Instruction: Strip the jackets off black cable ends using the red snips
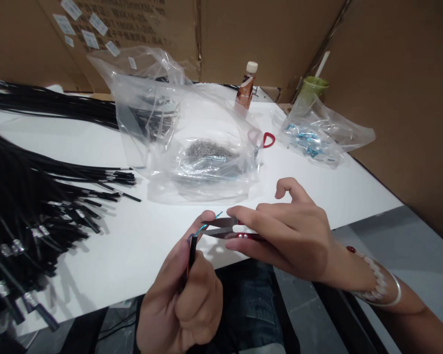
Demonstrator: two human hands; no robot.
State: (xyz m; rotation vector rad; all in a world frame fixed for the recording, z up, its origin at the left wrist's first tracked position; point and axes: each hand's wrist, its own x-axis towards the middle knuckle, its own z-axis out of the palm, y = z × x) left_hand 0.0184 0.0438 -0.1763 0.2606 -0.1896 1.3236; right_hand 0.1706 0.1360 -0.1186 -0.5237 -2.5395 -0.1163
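Note:
Near the table's front edge, my left hand [192,295] is closed around a black cable [192,250], its end pointing up. From that end runs a thin blue wire [203,227], lying along my raised index finger. My right hand [295,231] grips small scissors [221,227] with red and white on the handle. The scissor blades are parted and point left, their tips at the blue wire just above the cable end. Whether the blades touch the wire I cannot tell. Part of the cable is hidden inside my left fist.
Many black cables [33,187] lie bundled on the left. Behind my hands sits a clear plastic bag [206,182] with small metallic pieces. Red-handled scissors [268,140], a brown drink bottle [246,91], a bag of blue bits [313,142] and a green cup [312,88] stand farther back, before cardboard walls [236,39].

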